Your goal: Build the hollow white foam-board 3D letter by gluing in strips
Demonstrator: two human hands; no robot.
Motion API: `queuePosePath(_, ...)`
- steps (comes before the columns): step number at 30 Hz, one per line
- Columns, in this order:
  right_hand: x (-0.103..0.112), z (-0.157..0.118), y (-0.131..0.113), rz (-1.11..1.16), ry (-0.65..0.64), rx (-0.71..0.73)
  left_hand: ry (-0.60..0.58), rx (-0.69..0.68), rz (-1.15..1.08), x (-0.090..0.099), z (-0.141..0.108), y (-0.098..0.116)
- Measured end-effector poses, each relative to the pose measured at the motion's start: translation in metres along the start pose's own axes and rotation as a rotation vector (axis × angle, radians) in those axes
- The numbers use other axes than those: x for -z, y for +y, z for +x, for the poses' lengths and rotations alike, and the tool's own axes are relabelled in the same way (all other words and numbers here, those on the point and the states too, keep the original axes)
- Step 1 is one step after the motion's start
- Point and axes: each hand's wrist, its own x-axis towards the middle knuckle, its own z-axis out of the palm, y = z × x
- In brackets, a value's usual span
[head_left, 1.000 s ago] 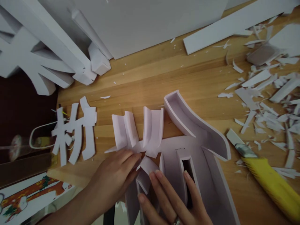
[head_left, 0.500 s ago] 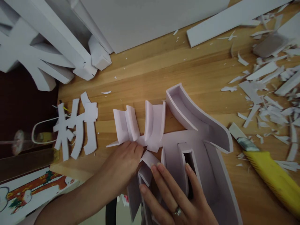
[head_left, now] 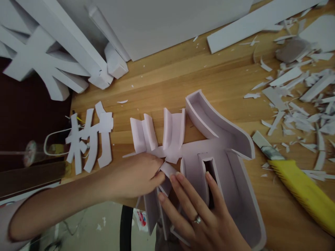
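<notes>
A large hollow white foam-board character (head_left: pixel 199 148) with upright walls along its strokes lies on the wooden table. My left hand (head_left: pixel 148 172) is closed at its left side, thumb and forefinger pinching by a short foam strip (head_left: pixel 168 169). The other fingers are curled under, so their grip is partly hidden. Over the lower part of the character rests my right hand (head_left: pixel 200 212), fingers stretched and spread, a ring on one finger. Close to the character's right side lies a yellow-handled utility knife (head_left: pixel 293 177).
Foam scraps (head_left: pixel 295 111) litter the table's right side. A smaller flat white character (head_left: pixel 90 137) lies at left, beside a cable loop. Larger foam characters (head_left: pixel 43 57) stand upper left, near a big white board (head_left: pixel 178 24). A long foam strip (head_left: pixel 243 28) lies behind. The table's near edge shows below.
My left forearm has swung lower and flatter, and the left hand has turned, its thumb now showing by the foam strip. My right hand stays on the character. The view has shifted slightly.
</notes>
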Motion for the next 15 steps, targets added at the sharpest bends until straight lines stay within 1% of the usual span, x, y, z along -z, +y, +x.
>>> queuePosePath(2,0.001,0.000,0.000,0.017,0.006,-0.013,0.006,0.036,-0.023,0.004,0.002,0.007)
queuePosePath(4,0.002,0.001,-0.001,0.029,0.019,-0.022,0.008,0.056,0.003,0.005,0.005,0.013)
queuePosePath(9,0.004,0.001,-0.002,0.041,-0.010,-0.020,-0.055,0.124,0.117,0.008,0.010,0.021)
queuePosePath(12,0.005,0.001,-0.002,0.057,-0.023,-0.023,-0.081,0.153,0.127,0.013,0.012,0.024)
queuePosePath(15,0.006,0.001,-0.002,0.071,-0.029,-0.033,-0.128,0.147,0.114,0.016,0.014,0.025)
